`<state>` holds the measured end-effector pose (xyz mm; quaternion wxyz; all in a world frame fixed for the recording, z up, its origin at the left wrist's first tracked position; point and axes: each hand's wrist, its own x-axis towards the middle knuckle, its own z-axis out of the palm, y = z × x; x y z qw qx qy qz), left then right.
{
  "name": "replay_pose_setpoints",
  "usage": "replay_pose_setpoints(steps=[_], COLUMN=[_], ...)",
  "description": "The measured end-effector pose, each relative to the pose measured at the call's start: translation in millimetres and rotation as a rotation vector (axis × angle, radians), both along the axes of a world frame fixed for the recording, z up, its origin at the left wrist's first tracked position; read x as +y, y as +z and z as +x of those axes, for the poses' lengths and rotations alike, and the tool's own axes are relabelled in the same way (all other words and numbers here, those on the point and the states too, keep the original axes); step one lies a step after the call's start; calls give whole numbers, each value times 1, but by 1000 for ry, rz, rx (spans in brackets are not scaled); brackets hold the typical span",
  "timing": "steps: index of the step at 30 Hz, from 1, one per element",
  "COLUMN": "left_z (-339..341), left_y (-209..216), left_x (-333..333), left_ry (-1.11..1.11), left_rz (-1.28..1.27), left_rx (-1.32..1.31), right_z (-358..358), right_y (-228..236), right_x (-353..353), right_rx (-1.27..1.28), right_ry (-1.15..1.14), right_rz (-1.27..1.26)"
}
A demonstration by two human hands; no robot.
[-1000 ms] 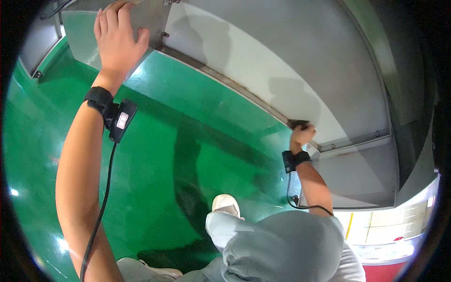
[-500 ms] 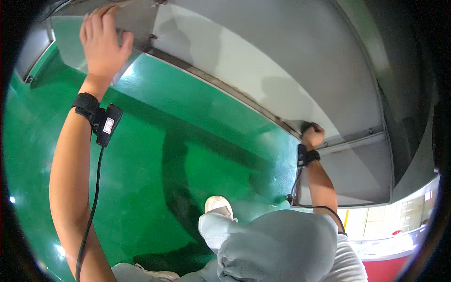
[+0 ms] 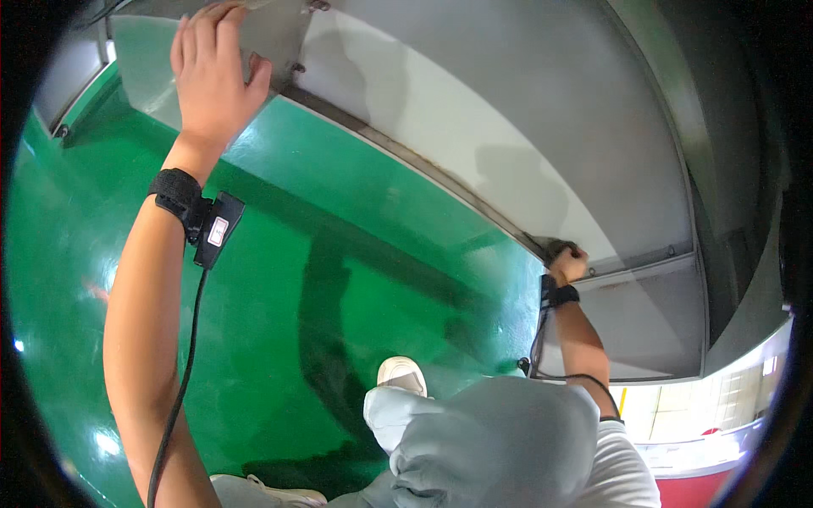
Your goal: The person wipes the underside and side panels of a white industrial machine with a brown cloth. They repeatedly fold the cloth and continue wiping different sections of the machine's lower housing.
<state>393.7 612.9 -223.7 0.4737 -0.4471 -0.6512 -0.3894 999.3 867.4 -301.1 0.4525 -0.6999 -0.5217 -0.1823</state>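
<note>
My left hand (image 3: pixel 216 80) is at the upper left, its fingers stretched upward and the thumb held apart. It lies over a pale, see-through-looking panel (image 3: pixel 146 72) beside a grey metal panel (image 3: pixel 284 38). Whether the fingertips press on anything is hard to see; a small pale patch shows at them. Farther right, my right hand (image 3: pixel 571 265) is closed at the lower edge of a large grey cabinet panel (image 3: pixel 474 110). Dark shadow around its fingers hides what they hold, if anything. Both wrists carry black straps with small cabled boxes.
A glossy green floor (image 3: pixel 254 313) stretches below the cabinet. A dirty metal bottom rail (image 3: pixel 406 157) runs diagonally along the panel. My bent knee (image 3: pixel 508 440) and white shoe (image 3: pixel 401 374) are close in front. Black cables (image 3: pixel 188 356) trail from both wrists.
The whole view has shifted slightly, with the panels and my left hand appearing farther right. My right hand appears slightly lower, still at the panel's bottom edge.
</note>
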Motion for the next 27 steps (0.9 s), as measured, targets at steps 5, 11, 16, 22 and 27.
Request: replay_pose_setpoints(steps=[5, 11, 16, 22, 27], left_z=[-3, -8, -4, -2, 1], left_y=[-3, -5, -3, 6, 3], left_x=[3, 9, 10, 9, 9], left_ry=[64, -92, -27, 0, -23], left_rz=[33, -40, 57, 183, 162], left_rx=[-2, 14, -32, -28, -44], right_z=[-73, 50, -23, -128, -359], right_y=[-17, -9, -24, -16, -23], right_x=[-26, -6, -30, -60, -103], right_rx=[-210, 135, -496, -355, -134], right_ry=[475, 209, 222, 457, 847], right_rz=[40, -237, -257, -150, -88])
